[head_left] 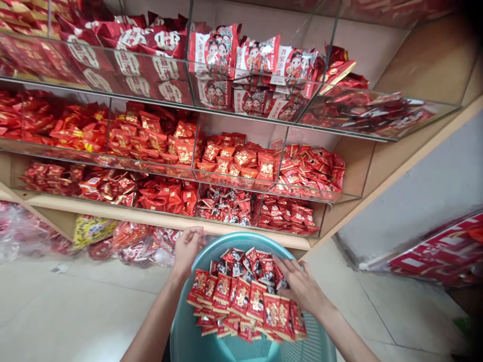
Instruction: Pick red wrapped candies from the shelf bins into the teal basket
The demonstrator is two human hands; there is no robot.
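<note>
Red packets (241,296) heaped in basket (181,322), touched at right by spread right hand (300,284); left hand (189,246) curled at far left, grip indiscernible

Looks forward and steeply down from head height, out over both forearms (154,314). Takes in the left hand (187,251) and the right hand (304,286) at close range, low in the middle. Peers into the basket (181,327) from above, cutting it off at the bottom edge. Faces the shelves (422,75) a little farther off, across the upper half, tilted so as to slope them down rightward. Catches floor (68,306) on either side and wall (418,191) at far right.
</note>
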